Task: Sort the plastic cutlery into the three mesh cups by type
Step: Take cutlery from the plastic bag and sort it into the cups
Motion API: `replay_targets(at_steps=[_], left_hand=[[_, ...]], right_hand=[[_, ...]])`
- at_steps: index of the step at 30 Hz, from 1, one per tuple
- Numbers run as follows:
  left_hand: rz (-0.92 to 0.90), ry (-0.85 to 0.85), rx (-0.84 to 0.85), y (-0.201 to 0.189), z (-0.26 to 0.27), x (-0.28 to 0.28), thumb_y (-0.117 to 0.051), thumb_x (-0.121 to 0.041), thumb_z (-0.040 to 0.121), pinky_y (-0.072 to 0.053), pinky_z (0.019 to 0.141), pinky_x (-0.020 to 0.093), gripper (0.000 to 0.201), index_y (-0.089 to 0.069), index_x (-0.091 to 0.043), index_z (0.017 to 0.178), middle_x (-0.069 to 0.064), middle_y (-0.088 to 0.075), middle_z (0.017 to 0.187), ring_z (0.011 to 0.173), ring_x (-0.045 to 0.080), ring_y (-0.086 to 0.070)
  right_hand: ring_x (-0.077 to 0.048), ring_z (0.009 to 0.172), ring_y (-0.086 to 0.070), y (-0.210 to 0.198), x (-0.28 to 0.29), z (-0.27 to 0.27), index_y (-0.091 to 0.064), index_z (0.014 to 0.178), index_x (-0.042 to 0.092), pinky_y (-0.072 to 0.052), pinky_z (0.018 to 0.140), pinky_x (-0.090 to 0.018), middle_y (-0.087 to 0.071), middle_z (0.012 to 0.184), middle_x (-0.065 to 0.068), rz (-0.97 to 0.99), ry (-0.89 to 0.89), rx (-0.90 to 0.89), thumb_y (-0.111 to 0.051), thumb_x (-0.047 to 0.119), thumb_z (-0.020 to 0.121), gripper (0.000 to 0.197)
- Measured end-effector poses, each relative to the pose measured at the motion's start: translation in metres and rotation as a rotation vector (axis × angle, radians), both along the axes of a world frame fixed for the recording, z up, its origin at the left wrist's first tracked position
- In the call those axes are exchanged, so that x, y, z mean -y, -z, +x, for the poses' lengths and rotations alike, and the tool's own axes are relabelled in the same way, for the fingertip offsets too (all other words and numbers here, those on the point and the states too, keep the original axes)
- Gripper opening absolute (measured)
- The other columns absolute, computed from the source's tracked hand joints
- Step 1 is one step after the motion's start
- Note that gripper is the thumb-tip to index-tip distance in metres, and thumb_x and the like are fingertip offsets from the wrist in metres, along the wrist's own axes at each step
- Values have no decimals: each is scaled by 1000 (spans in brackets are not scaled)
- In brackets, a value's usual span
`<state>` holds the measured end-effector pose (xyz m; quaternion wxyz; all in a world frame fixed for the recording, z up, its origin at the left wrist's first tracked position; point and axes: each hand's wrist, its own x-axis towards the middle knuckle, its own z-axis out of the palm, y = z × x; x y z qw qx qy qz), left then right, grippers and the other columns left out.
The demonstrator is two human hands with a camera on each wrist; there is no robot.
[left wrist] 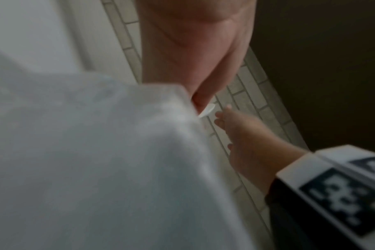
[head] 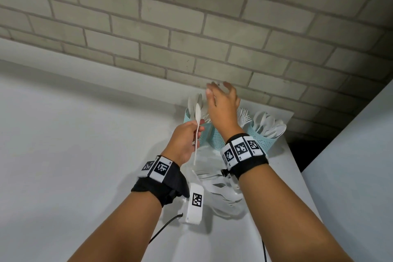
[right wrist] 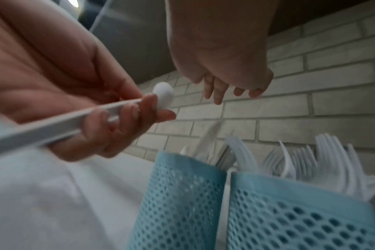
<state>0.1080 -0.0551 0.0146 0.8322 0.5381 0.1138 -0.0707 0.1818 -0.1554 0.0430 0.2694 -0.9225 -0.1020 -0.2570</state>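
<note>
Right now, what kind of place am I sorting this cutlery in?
Probably an indoor workspace or staged recording corner, not clearly a kitchen. A plain white table stands against a grey brick wall; three blue mesh cups of white plastic cutlery sit near the wall, and both wrists wear marker bands.

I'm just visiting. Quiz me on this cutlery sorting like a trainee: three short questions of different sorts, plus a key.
1. True or false: the left hand grips a white spoon.
2. Which mesh cup holds forks? A: left, B: middle, C: right.
3. Fill in: the right hand hangs above the cups, holding ____.

Key: 1 true. 2 B, the middle cup; the right cup holds spoons. 3 nothing; its fingers are spread loose.
</note>
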Motion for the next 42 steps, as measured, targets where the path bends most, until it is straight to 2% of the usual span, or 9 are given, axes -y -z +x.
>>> replay_targets(at_steps=[5, 8, 11, 18, 22, 28, 31, 36, 42], left_hand=[[155, 26, 237, -17, -8, 19, -42, -12, 99, -44, 68, 19, 20, -61, -13, 94, -2, -60, 79, 72, 7, -54], [221, 102, 279, -19, -12, 30, -44, -10, 98, -45, 74, 28, 22, -63, -1, 96, 2, -62, 78, 76, 17, -53], [330, 209, 251, -9, -14, 38, -52, -13, 95, -49, 83, 34, 21, -66, 1, 102, -3, -67, 82, 86, 22, -58], [1335, 682, 269, 12, -25, 43, -49, -19, 93, -46, 89, 31, 28, -63, 0, 108, 13, -64, 111, 99, 24, -58], [1620, 856, 319, 26, -39, 52, -47, -22, 93, -38, 99, 33, 36, -51, -2, 123, 17, -49, 131, 120, 31, -48], [1668, 966, 287, 26, -44, 52, -57, -42, 86, -38, 102, 39, 52, -48, -9, 125, 13, -37, 134, 124, 30, -39], [1653, 1002, 272, 30, -44, 46, -62, -49, 81, -39, 103, 42, 61, -47, -11, 127, 10, -32, 135, 126, 28, -35], [1699, 949, 332, 36, -46, 42, -62, -20, 80, -43, 99, 40, 48, -47, -8, 124, 10, -32, 131, 121, 27, -35], [1731, 914, 373, 42, -45, 44, -77, -32, 72, -43, 98, 42, 59, -51, -12, 122, 9, -37, 128, 116, 28, -38]], right_hand=[[-16, 108, -52, -16, 4, -38, -53, 127, 26, -43, 89, -31, -60, 115, -3, 189, -186, -83, -44, 46, 95, 39], [-2, 70, -59, -11, 17, -50, -60, 103, 22, -47, 64, -24, -66, 83, 5, 402, -234, -110, -42, 32, 99, 20], [-1, 55, -56, -4, 41, -50, -56, 83, 24, -46, 62, -25, -60, 64, 6, 574, -138, -79, -39, 24, 101, 25], [-6, 63, -51, -31, 124, -53, -55, 88, 12, -39, 61, -16, -62, 76, 0, 734, 323, 308, -33, 25, 103, 30], [-20, 79, -58, -38, 149, -44, -58, 94, 5, -40, 68, -22, -66, 88, -10, 595, 455, 394, -33, 26, 102, 34], [-33, 83, -54, -29, 157, -20, -67, 96, 5, -36, 77, -32, -64, 87, -18, 379, 572, 494, -32, 39, 95, 49], [-35, 78, -57, -19, 156, -8, -70, 89, 5, -40, 74, -38, -66, 77, -18, 233, 593, 507, -48, 21, 91, 27], [-37, 110, -52, 20, 153, -1, -72, 101, 12, -30, 89, -40, -68, 96, -19, -17, 393, 182, -53, 17, 93, 21], [-25, 133, -32, 30, 154, -9, -54, 131, 26, -24, 100, -38, -55, 131, -10, -176, 366, -121, -39, 28, 100, 35]])
